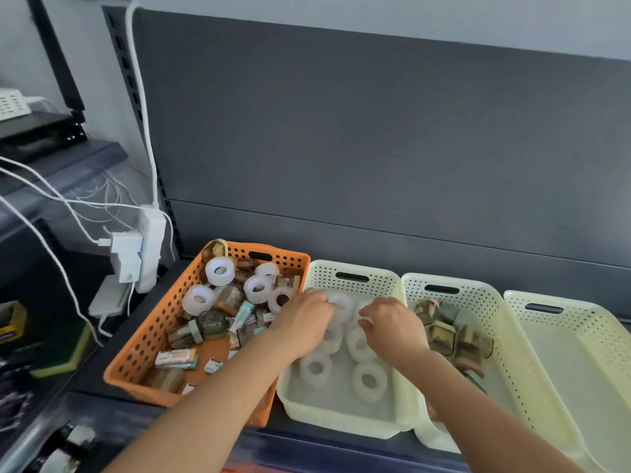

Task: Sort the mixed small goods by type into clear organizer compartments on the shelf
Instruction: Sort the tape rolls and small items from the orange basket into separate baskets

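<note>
An orange basket (150, 339) on the shelf holds mixed goods: white tape rolls (219, 270), brown wrapped pieces and small boxes (176, 358). To its right a cream basket (355, 275) contains several white tape rolls (369, 382). My left hand (302, 324) reaches into its far end and holds a white roll (341, 303). My right hand (392, 327) is beside it, fingers curled on another white roll (363, 307). A second cream basket (491, 302) holds brown wrapped pieces (440, 336).
A third cream basket (580, 336) stands at the far right. A grey back panel (375, 148) rises behind the baskets. A white power strip (150, 247) with plugs and cables hangs at the left. Dark shelving and clutter fill the left side.
</note>
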